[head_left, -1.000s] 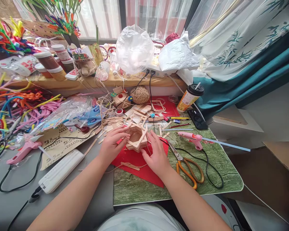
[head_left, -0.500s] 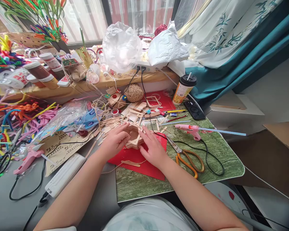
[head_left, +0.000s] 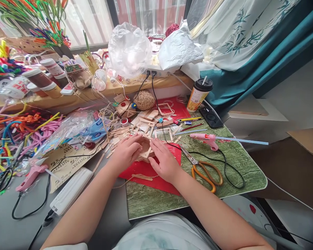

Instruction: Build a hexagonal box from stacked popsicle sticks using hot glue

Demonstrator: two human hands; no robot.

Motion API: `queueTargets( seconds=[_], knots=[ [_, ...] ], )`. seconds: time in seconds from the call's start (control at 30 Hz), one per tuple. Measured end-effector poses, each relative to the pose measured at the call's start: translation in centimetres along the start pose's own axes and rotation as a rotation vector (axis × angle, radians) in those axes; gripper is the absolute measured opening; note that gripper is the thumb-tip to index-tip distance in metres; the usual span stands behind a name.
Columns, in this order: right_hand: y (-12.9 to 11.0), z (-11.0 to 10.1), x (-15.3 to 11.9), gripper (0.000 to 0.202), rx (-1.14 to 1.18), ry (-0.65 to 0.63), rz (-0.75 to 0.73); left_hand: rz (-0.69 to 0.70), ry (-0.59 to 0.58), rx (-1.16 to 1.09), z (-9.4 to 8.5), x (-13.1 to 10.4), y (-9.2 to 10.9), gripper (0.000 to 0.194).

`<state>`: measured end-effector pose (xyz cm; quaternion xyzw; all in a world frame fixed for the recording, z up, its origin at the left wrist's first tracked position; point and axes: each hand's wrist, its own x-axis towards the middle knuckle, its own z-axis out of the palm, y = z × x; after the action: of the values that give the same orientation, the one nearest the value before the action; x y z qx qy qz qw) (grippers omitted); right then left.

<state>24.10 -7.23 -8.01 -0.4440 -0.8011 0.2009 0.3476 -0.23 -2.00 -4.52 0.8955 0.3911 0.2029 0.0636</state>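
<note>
A small many-sided box of stacked wooden craft sticks (head_left: 146,152) sits on a red sheet (head_left: 169,186), its hollow middle facing up. My left hand (head_left: 127,151) rests along the box's left side, fingers over the rim and thumb partly hidden. On the opposite side my right hand (head_left: 163,160) holds the wall and upper edge, its fingers over the rim and the thumb low near the front. Between them the two hands hold the box. Just in front of it, a loose craft stick (head_left: 143,177) and a length of twine lie on the red sheet.
Orange-handled scissors (head_left: 198,166) lie right of my right hand, below a pink glue gun (head_left: 205,138) with its cord. Loose craft sticks and a twine ball (head_left: 144,100) are behind the box. A lidded cup (head_left: 197,95) and phone (head_left: 211,117) stand at the right back.
My right hand's fingers now lie closer together and further over the box's rim. The left hand stays at its side with slight finger movement. The view has shifted a little.
</note>
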Motion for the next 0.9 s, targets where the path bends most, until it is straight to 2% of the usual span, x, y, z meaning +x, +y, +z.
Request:
queueTargets(
  seconds=[0.23, 0.4, 0.73, 0.9],
  knots=[
    [0.5, 0.4, 0.3, 0.056, 0.027, 0.074, 0.001, -0.09, -0.028, -0.008, -0.3, 0.3, 1.6, 0.024],
    [0.7, 0.8, 0.2, 0.058, 0.032, 0.096, -0.006, -0.172, -0.025, -0.009, -0.3, 0.4, 2.8, 0.026],
    [0.5, 0.9, 0.0, 0.064, 0.022, 0.066, -0.02, -0.378, -0.056, 0.1, 0.3, 2.7, 5.6, 0.026],
    [0.5, 1.0, -0.5, 0.07, 0.036, 0.012, -0.02, -0.423, 0.014, 0.019, 0.7, 2.2, 5.4, 0.026]
  ],
)
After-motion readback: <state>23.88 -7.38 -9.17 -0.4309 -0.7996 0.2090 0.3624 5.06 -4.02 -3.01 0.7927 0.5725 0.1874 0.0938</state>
